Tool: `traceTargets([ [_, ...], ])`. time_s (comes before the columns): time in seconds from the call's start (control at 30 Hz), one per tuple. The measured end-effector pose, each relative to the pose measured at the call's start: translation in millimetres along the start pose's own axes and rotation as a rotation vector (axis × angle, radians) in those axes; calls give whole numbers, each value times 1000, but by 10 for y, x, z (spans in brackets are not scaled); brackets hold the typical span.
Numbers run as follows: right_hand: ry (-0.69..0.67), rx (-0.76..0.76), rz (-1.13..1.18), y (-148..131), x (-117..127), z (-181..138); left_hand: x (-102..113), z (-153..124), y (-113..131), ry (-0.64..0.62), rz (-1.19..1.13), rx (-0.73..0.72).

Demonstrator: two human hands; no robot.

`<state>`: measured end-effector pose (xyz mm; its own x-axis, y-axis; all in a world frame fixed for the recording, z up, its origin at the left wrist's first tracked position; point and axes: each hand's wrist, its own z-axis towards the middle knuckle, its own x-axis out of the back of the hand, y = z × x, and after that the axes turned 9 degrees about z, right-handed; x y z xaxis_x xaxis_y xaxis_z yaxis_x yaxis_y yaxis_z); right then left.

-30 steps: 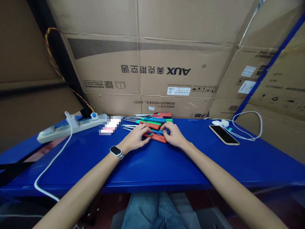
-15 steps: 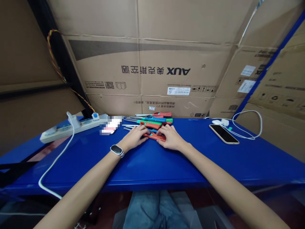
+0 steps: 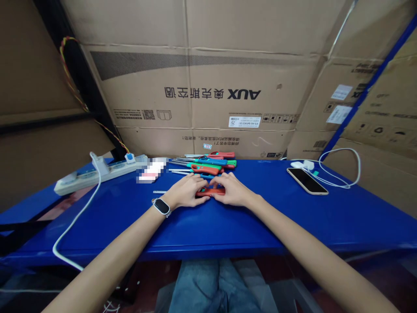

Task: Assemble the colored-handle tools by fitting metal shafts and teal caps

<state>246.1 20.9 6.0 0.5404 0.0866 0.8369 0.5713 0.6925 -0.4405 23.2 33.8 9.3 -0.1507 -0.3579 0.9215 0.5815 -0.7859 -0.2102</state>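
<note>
Both of my hands grip one red-orange stick lighter lying low over the blue table. My left hand closes round its front part, and the metal tube sticks out to the left beyond the knuckles. Around the rear of the handle are the fingers of my right hand. Just behind lies a loose pile of several stick lighters, among them an orange one, a blue one and a red one, with tubes pointing left. My fingers hide part of the held lighter and the nearest blue one.
A white power strip with plugs and a cable stands at the left. A phone lies at the right beside a white charger cable. Cardboard walls the back. The blue table's front edge runs above my legs.
The red-orange lighter has been drawn toward me and left, away from the pile, with both hands on it. Its metal tube now shows left of my left hand.
</note>
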Motion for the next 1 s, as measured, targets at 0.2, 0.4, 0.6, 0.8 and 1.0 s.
traceTargets([
  [0.2, -44, -10, 32, -20, -7, -6, 61, -5, 24, -24, -86, 18],
  [0.4, 5, -6, 188, 7, -81, 17, 52, -10, 44, 36, -140, 34],
  [0.6, 265, -132, 234, 166, 2, 37, 12, -3, 30, -38, -189, 56],
  [0.8, 174, -320, -46, 247, -11, 41, 14, -8, 29, -30, -174, 68],
  [1.0, 75, -346, -139, 144, 15, 70, -2, 63, 148, -10, -226, 60],
])
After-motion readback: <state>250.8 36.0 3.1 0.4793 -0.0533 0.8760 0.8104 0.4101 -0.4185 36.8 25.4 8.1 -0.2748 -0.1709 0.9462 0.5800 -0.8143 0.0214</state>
